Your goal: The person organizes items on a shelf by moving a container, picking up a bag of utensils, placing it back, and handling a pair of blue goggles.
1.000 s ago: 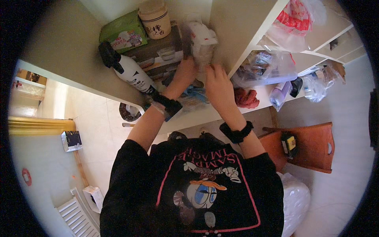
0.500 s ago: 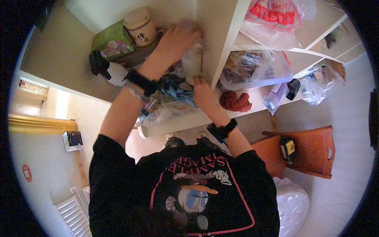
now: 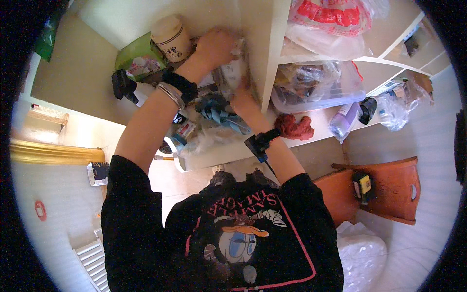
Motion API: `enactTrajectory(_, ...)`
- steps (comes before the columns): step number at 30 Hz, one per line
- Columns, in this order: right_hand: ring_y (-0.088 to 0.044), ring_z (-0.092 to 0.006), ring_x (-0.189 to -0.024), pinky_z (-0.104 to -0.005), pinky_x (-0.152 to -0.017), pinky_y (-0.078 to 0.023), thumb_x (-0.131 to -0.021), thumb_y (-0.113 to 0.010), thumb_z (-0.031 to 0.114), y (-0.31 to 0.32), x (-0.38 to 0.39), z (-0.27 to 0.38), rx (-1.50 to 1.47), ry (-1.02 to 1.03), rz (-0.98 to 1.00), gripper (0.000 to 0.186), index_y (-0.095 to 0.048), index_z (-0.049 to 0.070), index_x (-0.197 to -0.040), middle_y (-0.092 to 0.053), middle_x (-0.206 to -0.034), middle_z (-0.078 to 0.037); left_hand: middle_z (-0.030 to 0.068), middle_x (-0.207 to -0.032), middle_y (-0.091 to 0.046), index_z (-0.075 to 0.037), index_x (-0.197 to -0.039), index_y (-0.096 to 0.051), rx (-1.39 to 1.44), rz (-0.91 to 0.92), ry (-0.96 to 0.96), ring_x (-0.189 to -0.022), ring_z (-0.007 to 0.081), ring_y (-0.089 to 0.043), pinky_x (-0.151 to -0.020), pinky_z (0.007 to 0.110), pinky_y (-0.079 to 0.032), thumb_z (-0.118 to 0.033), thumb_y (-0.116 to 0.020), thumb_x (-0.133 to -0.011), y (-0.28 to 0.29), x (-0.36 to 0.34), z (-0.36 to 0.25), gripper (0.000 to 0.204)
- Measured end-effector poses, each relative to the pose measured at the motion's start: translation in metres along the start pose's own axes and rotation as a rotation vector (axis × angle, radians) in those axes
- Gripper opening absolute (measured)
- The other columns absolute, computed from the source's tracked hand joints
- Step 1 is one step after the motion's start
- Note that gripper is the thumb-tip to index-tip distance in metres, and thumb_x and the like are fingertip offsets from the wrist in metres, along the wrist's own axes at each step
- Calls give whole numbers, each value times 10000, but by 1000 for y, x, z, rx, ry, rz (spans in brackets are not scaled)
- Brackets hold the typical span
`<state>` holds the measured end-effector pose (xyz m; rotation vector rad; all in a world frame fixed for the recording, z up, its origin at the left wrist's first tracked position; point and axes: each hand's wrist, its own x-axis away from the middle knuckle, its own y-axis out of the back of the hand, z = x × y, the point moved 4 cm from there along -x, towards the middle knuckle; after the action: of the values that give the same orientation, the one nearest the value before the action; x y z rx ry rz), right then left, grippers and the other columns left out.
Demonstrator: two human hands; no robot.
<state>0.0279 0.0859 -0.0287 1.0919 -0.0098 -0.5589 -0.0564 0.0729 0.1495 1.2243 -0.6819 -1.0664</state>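
Both hands, left hand point(image 3: 214, 48) and right hand point(image 3: 242, 100), grip closed on a clear plastic bag point(image 3: 232, 75) in the shelf point(image 3: 265, 53).

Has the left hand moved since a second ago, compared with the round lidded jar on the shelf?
Yes. The left hand has reached up and deeper into the shelf; it now lies beside the round lidded jar.

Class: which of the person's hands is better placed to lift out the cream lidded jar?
Probably the left. The left hand is right beside the cream jar; the right hand sits lower, by the blue bundle.
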Motion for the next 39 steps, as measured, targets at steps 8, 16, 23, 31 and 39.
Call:
enactTrajectory(8, -531, -430, -975, -469, -823, -443, -762, -536, 94, -1, -13, 8, -174, -74, 178, 688, -141, -180, -1254, -414, -1121, -411, 195, -976, -576, -33, -1076, -520, -26, 58, -13, -994, 366, -515, -827, 454, -454, -331, -712, -641, 8, 0, -4, 561)
enactTrajectory(16, -508, -421, -985, -424, -885, -427, -755, -492, 76, 6, -4, 30, -39, 200, 34, 412, -513, -52, -1145, -498, -1144, -263, 239, -1090, -485, -13, -1084, -468, -51, -239, 61, -1014, 390, -478, -820, 453, -448, -210, -670, -690, 17, 15, -9, 485)
enactTrajectory(23, -503, -427, -994, -446, -852, -443, -771, -462, 51, 21, 5, 20, -364, 130, 249, 374, -435, -78, -1121, -470, -1137, -295, 266, -890, -568, 21, -1007, -468, 636, -151, 284, -798, 437, -555, -698, 506, -450, -88, -492, -801, -49, 107, -58, 235)
enactTrajectory(31, -439, -439, -1085, -443, -920, -389, -722, -480, -38, 24, 37, -8, -280, -144, 363, 467, -382, -97, -1175, -443, -1162, -302, 264, -926, -587, 22, -1080, -487, 872, -140, 619, -867, 433, -559, -750, 487, -461, -221, -581, -775, -171, 83, -48, 401)
enactTrajectory(39, -458, -464, -1048, -466, -877, -409, -727, -441, -64, 23, 56, -26, -359, -58, 257, 473, -362, -99, -1192, -464, -1107, -331, 251, -835, -603, 98, -941, -516, 739, -133, 666, -756, 444, -568, -671, 473, -465, -298, -613, -761, -175, 44, -53, 446)
